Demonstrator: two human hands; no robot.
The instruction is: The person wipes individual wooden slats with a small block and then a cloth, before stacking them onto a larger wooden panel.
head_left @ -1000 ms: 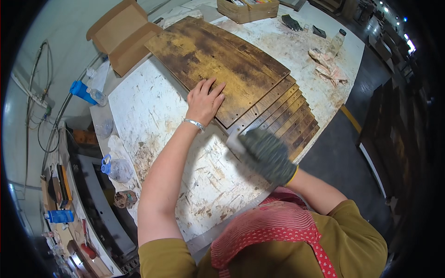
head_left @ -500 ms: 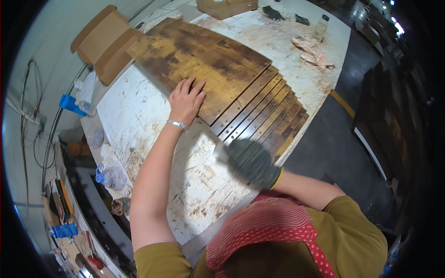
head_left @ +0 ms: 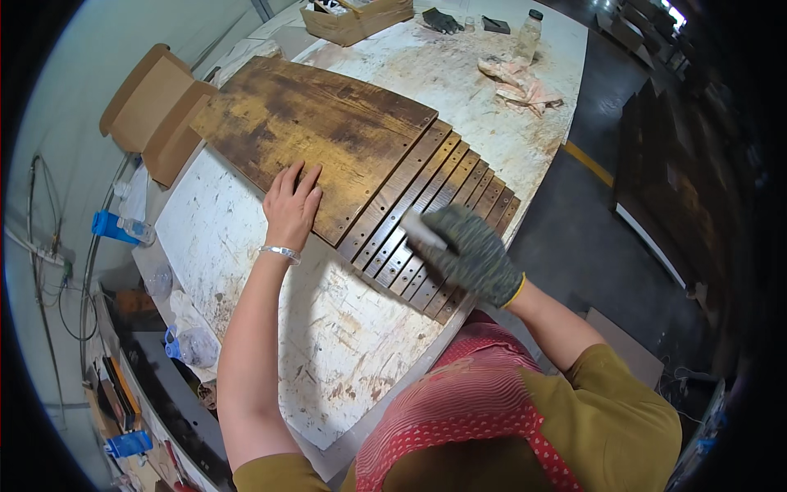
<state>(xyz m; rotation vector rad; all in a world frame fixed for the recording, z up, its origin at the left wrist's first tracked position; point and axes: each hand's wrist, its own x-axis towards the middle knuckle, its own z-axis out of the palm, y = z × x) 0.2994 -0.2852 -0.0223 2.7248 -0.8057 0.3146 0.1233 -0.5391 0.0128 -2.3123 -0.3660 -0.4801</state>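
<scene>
A fanned stack of brown wooden boards (head_left: 311, 123) lies on the table, its lower boards stepping out toward the right with rows of small holes along their ends. Bare and wearing a bracelet, my left hand (head_left: 291, 205) rests flat on the top board near its front edge, fingers outstretched. My right hand (head_left: 469, 252), in a dark grey-green knit glove, is closed around a whitish pad (head_left: 422, 230) over the stepped board ends. Motion blurs that pad, so I cannot tell its exact kind or whether it touches the wood.
The white, stained table (head_left: 328, 369) holds a crumpled pinkish cloth (head_left: 518, 84), a capped jar (head_left: 529, 37), a dark glove (head_left: 443, 20) and a cardboard box (head_left: 357, 23). An open carton (head_left: 160, 115) stands far left, above a blue bottle (head_left: 115, 227). Dark stacked boards (head_left: 660, 180) stand across the floor.
My gloved right hand has moved up with the pad, from beside the boards' near corner to over their stepped ends. My left hand stays on the top board. The whole view has shifted slightly.
</scene>
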